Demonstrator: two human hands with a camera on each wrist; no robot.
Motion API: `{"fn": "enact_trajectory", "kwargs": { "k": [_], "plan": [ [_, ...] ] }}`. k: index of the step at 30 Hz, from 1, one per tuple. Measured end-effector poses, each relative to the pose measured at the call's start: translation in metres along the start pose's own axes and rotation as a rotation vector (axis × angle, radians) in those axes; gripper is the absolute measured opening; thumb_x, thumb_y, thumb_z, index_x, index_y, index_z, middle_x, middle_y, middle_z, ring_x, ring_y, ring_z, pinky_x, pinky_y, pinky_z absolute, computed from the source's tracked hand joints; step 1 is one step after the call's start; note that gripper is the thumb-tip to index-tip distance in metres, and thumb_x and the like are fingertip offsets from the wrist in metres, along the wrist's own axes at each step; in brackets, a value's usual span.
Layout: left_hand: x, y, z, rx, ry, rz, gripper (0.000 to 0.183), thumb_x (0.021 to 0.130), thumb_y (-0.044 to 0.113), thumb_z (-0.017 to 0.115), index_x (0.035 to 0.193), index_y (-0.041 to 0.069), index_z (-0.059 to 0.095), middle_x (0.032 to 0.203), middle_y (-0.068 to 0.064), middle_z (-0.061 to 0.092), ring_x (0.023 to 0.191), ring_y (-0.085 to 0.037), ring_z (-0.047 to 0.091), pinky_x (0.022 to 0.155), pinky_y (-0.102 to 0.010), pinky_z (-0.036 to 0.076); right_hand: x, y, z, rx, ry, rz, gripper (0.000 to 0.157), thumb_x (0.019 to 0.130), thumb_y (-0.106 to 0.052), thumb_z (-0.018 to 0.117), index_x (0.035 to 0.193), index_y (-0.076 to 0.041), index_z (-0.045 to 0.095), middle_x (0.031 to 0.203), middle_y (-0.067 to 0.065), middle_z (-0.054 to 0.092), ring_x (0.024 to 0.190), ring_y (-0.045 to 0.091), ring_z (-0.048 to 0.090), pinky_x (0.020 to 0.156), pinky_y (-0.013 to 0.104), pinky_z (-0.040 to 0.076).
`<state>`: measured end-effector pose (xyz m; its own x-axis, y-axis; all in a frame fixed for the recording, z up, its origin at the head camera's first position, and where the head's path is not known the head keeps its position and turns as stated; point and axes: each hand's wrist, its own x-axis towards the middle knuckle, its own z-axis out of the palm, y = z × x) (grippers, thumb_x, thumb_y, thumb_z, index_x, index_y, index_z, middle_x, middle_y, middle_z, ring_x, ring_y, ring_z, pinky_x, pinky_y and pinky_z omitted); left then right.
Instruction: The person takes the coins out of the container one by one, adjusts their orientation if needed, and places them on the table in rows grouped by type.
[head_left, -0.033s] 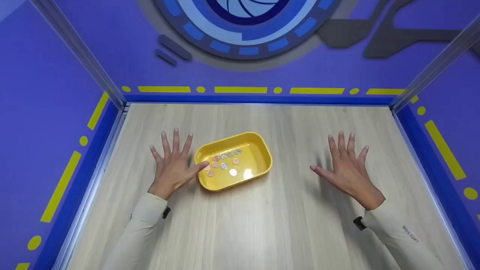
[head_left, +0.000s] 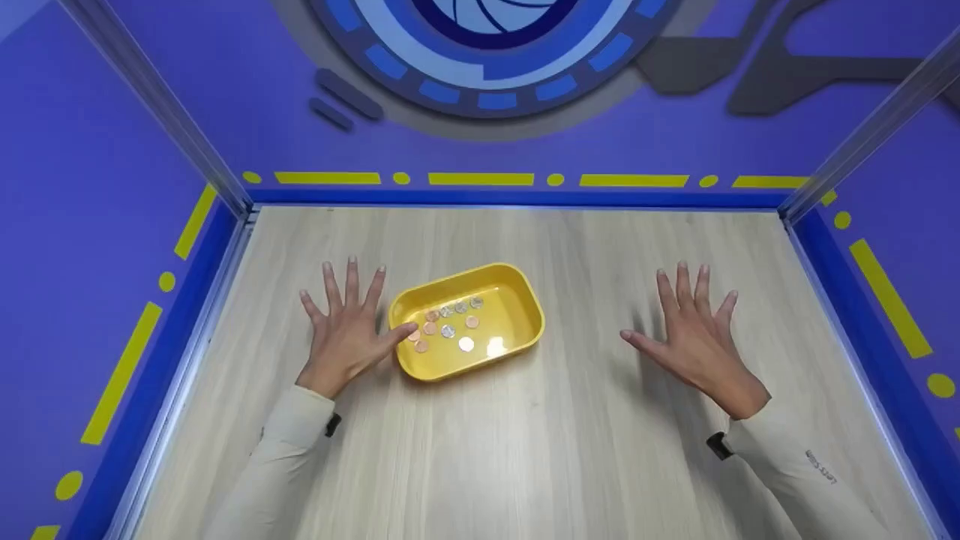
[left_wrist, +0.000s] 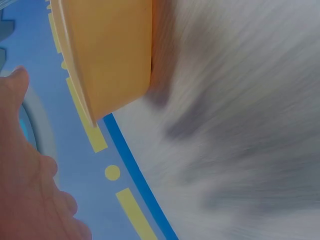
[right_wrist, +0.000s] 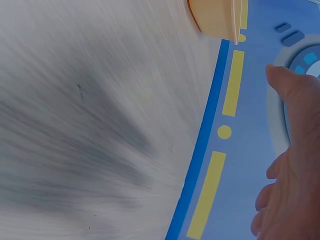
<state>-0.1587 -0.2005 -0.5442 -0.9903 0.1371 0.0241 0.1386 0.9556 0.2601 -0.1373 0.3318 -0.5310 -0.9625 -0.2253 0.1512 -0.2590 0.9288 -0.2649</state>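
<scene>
A yellow rectangular tray with rounded corners sits slightly tilted in angle on the table, left of centre. Several copper and silver coins lie inside it, mostly toward its left half. My left hand hovers to the tray's left with fingers spread, its thumb overlapping the tray's left rim in the head view. Far to the right of the tray, my right hand is held above the table, fingers spread and holding nothing. In the left wrist view the tray's outer wall rises beside the left thumb.
The pale wood-grain table is enclosed by blue panels with yellow markings at the back and both sides. Metal posts stand at the back corners. Both forearms wear light sleeves with dark straps near the wrists.
</scene>
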Motion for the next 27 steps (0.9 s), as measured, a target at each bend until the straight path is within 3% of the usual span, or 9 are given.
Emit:
{"fn": "enact_trajectory", "kwargs": {
  "k": [12,20,27],
  "plan": [
    [-0.003,0.003,0.004,-0.010,-0.004,0.010,0.117,0.092,0.088,0.054,0.179,0.021,0.014,0.184,-0.022,-0.004,0.164,-0.053,-0.019,0.118,-0.085,-0.010,-0.002,-0.006,0.001,0.011,-0.044,0.018,0.117,0.099,-0.069,0.069,0.176,-0.002,0.013,0.180,0.031,0.005,0.164,0.059,-0.003,0.113,0.090,-0.008],
    [-0.012,0.001,0.008,-0.005,-0.007,-0.004,0.117,0.093,0.089,0.051,0.179,0.019,0.014,0.183,-0.022,-0.004,0.164,-0.054,-0.017,0.118,-0.086,-0.008,0.006,-0.016,0.005,0.018,-0.069,0.005,0.116,0.099,-0.071,0.068,0.175,-0.001,0.016,0.181,0.030,0.006,0.165,0.055,-0.005,0.115,0.088,-0.008],
    [-0.025,0.007,0.020,-0.100,-0.007,0.008,0.117,0.095,0.085,0.056,0.179,0.016,0.011,0.184,-0.021,-0.007,0.165,-0.050,-0.018,0.121,-0.083,-0.005,0.013,-0.028,0.009,0.010,-0.074,-0.015,0.116,0.098,-0.072,0.068,0.175,-0.001,0.018,0.180,0.030,0.009,0.166,0.055,0.000,0.119,0.086,-0.001]
  ]
}}
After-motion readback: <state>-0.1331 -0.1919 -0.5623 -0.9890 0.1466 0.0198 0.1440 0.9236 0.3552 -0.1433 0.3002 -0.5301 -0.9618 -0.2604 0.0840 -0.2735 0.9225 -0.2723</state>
